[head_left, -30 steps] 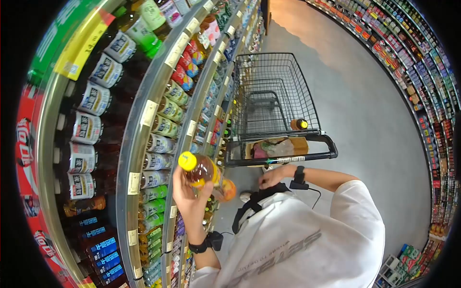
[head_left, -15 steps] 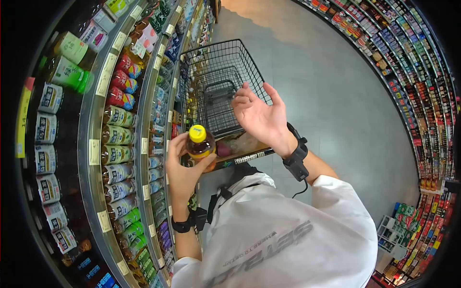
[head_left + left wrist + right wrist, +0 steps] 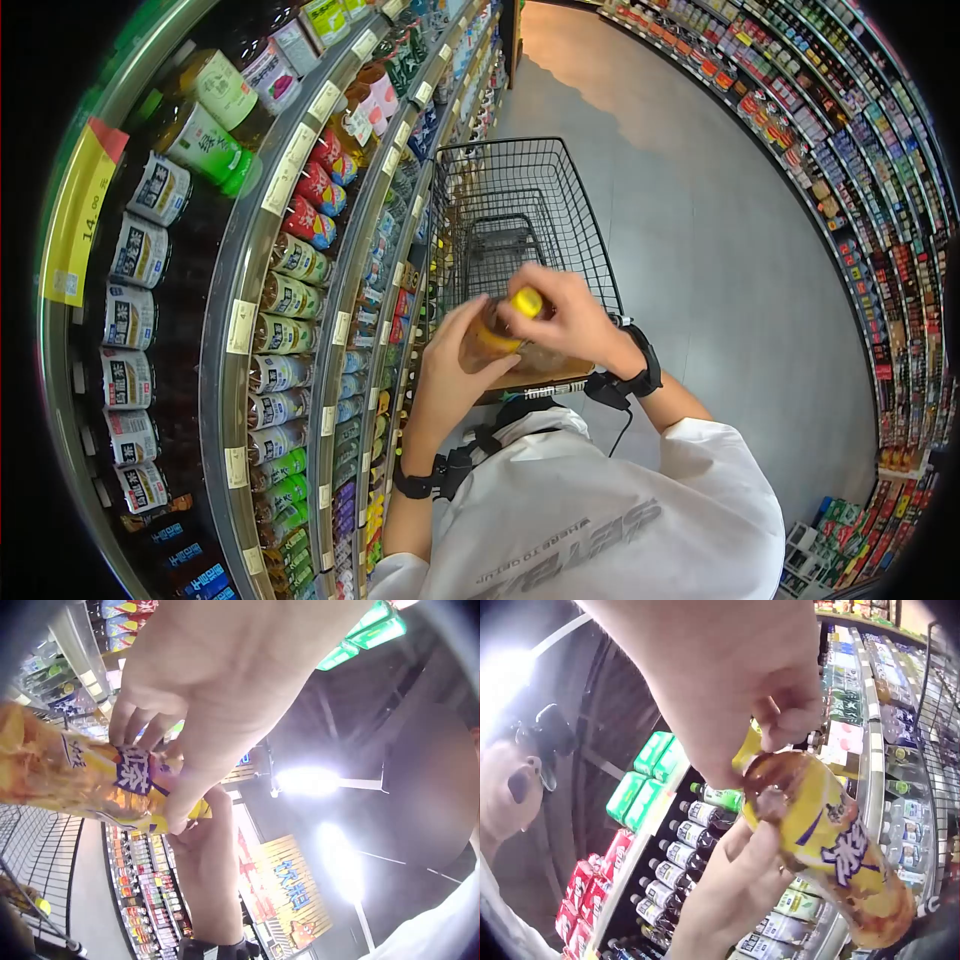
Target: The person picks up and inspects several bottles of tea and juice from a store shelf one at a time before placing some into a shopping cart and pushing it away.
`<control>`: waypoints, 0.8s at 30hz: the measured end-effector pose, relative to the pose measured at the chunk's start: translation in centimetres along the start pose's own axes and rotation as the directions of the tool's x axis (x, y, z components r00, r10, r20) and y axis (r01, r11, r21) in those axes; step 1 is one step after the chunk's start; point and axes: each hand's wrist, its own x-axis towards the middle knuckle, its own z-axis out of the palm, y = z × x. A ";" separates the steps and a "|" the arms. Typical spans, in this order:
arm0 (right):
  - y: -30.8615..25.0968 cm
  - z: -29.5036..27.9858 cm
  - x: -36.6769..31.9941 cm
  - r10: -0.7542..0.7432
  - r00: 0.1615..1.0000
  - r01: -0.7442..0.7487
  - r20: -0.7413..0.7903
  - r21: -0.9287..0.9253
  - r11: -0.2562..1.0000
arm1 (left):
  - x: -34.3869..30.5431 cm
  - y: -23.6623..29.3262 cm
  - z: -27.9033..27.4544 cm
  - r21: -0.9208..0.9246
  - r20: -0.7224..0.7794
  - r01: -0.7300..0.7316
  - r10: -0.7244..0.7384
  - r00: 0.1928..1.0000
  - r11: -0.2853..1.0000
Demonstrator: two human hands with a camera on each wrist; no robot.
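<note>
A bottle of brown drink with a yellow label (image 3: pixel 832 844) is tilted between both hands in front of the body. The left hand (image 3: pixel 450 365) grips it round the upper body, its thumb across the label, as the left wrist view (image 3: pixel 217 697) also shows. At the neck, the right hand (image 3: pixel 575 320) pinches the yellow cap (image 3: pixel 527 301) between thumb and curled fingers; the cap is mostly hidden by these fingers in the right wrist view (image 3: pixel 780 712).
A black wire shopping cart (image 3: pixel 590 215) stands just ahead, with another yellow-capped bottle (image 3: pixel 34 900) inside. Drink shelves (image 3: pixel 225 400) run close along the left. Grey floor (image 3: pixel 700 290) extends on the right to further stocked shelves (image 3: pixel 850 160).
The right hand came up from beside the waist, passed raised with spread fingers over the cart, and now holds the cap. The left hand has moved the bottle rightward and tilted it.
</note>
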 end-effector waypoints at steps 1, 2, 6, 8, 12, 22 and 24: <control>0.5 -0.2 0.7 0.002 0.997 -0.003 -0.074 -0.024 1.000 | -0.2 0.3 -0.4 0.046 -0.033 -0.024 0.026 0.999 0.999; 1.1 -0.4 1.4 0.013 0.986 -0.017 -0.164 -0.026 1.000 | -0.6 0.8 -1.3 0.057 -0.033 0.015 -0.013 0.999 0.998; 3.8 -2.0 3.6 0.043 0.974 -0.097 -0.224 -0.233 0.968 | -2.8 0.0 -4.9 -0.076 -0.059 0.138 -0.142 0.988 0.988; 6.6 -1.4 3.8 0.032 0.989 -0.081 -0.147 -0.343 0.936 | -4.1 -0.5 -6.2 -0.135 -0.096 0.171 -0.185 0.978 0.976; 16.3 0.2 3.7 0.142 0.989 -0.139 -0.033 -0.501 0.854 | -6.1 -1.1 -7.8 -0.146 -0.201 0.198 -0.225 0.953 0.969; 27.6 2.6 1.3 0.499 0.859 -0.265 0.118 -0.731 0.629 | -9.8 -2.5 -8.7 -0.194 -0.248 0.278 -0.321 0.914 0.941; 28.3 2.3 0.1 0.515 0.834 -0.215 0.197 -0.745 0.632 | -10.3 -2.6 -8.8 -0.199 -0.257 0.280 -0.326 0.910 0.939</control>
